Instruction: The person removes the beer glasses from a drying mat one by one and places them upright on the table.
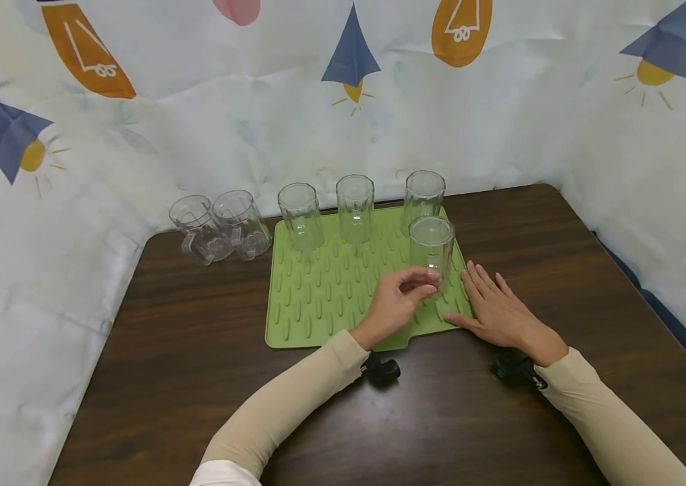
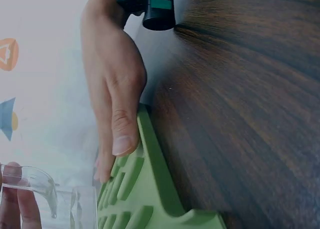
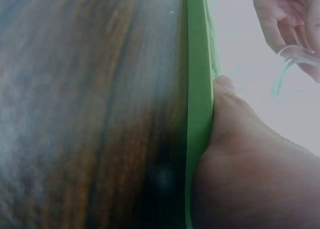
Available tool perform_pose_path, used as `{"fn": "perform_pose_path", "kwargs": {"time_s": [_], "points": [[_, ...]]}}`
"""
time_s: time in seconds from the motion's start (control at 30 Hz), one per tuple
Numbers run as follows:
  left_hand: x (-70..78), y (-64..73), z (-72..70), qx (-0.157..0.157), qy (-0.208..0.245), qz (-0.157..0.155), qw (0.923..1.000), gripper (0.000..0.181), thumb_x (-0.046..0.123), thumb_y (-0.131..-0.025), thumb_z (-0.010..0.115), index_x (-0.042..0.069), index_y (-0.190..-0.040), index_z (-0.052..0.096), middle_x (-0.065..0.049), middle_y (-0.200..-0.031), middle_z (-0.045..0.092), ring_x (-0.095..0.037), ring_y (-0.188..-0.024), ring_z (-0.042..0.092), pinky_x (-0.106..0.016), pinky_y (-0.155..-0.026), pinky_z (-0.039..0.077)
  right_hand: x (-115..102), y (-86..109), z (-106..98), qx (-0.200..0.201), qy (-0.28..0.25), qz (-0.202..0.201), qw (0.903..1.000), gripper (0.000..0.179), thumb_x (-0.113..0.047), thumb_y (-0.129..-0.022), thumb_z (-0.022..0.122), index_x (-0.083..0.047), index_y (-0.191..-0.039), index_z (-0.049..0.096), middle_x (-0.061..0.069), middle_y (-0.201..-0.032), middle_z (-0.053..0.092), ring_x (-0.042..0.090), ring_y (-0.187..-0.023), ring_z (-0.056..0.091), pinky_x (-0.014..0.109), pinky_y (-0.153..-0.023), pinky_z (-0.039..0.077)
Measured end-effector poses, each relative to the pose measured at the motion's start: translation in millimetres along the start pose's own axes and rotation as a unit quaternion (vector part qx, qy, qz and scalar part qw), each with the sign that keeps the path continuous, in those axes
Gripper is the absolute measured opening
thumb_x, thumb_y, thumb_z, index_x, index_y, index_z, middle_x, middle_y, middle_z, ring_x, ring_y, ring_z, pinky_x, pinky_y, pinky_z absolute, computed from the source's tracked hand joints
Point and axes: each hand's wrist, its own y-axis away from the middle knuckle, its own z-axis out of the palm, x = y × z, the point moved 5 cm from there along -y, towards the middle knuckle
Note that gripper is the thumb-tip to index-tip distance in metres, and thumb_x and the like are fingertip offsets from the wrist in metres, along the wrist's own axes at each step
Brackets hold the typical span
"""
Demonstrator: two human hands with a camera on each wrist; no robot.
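Observation:
A clear glass mug [image 1: 431, 246] stands at the right side of the green ridged mat [image 1: 330, 290]. My left hand [image 1: 400, 300] pinches its handle [image 2: 42, 181] between thumb and fingers, also visible in the right wrist view beside the handle [image 3: 295, 54]. My right hand [image 1: 500, 314] lies flat with fingers spread over the mat's right edge; in the left wrist view its thumb [image 2: 122, 134] rests along the mat. Whether the held mug is upright or inverted, I cannot tell.
Along the mat's back stand three more glass mugs: left [image 1: 301, 216], middle [image 1: 355, 209] and right [image 1: 424, 196], the last just behind the held one. Two other mugs [image 1: 203, 229] [image 1: 242, 226] sit on the dark wooden table [image 1: 166, 378], left of the mat. A patterned cloth [image 1: 245, 115] hangs behind.

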Motion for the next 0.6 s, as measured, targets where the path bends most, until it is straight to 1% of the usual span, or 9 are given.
{"fn": "perform_pose_path", "kwargs": {"time_s": [0.23, 0.4, 0.53, 0.6], "points": [[4.7, 7.8, -14.7, 0.014, 0.027, -0.011, 0.9995, 0.022, -0.003, -0.095, 0.069, -0.001, -0.117, 0.071, -0.025, -0.117, 0.074, -0.036, -0.110, 0.074, -0.026, -0.093, 0.063, -1.6, 1.0, -0.1, 0.000, -0.015, -0.001, 0.9999, 0.103, -0.068, -0.099, 0.052, 0.003, -0.164, 0.013, 0.025, -0.174, 0.004, 0.046, -0.162, 0.007, 0.071, -0.128, 0.005], [8.3, 14.9, -24.3, 0.018, 0.028, -0.014, 0.9994, 0.021, -0.003, -0.096, 0.067, -0.001, -0.116, 0.070, -0.025, -0.117, 0.074, -0.032, -0.109, 0.075, -0.033, -0.096, 0.064, -1.8, 2.1, -1.6, -0.006, -0.016, -0.002, 0.9999, 0.103, -0.067, -0.099, 0.052, 0.003, -0.164, 0.012, 0.026, -0.173, 0.002, 0.047, -0.161, 0.007, 0.072, -0.127, 0.005], [10.4, 21.2, -32.2, 0.021, 0.027, -0.010, 0.9994, 0.019, -0.003, -0.097, 0.067, -0.002, -0.115, 0.070, -0.024, -0.116, 0.073, -0.028, -0.108, 0.075, -0.040, -0.098, 0.063, -2.6, 2.3, -2.2, -0.008, -0.020, -0.004, 0.9998, 0.104, -0.067, -0.099, 0.052, 0.004, -0.164, 0.012, 0.027, -0.173, 0.001, 0.047, -0.161, 0.006, 0.074, -0.126, 0.006], [11.2, 24.2, -36.1, 0.025, 0.026, -0.009, 0.9993, 0.019, -0.003, -0.096, 0.067, -0.002, -0.114, 0.070, -0.025, -0.116, 0.074, -0.026, -0.107, 0.076, -0.040, -0.097, 0.063, -2.4, 2.3, -2.0, -0.008, -0.022, -0.003, 0.9997, 0.104, -0.067, -0.099, 0.052, 0.004, -0.164, 0.011, 0.027, -0.173, 0.001, 0.047, -0.161, 0.005, 0.074, -0.126, 0.006]]}}
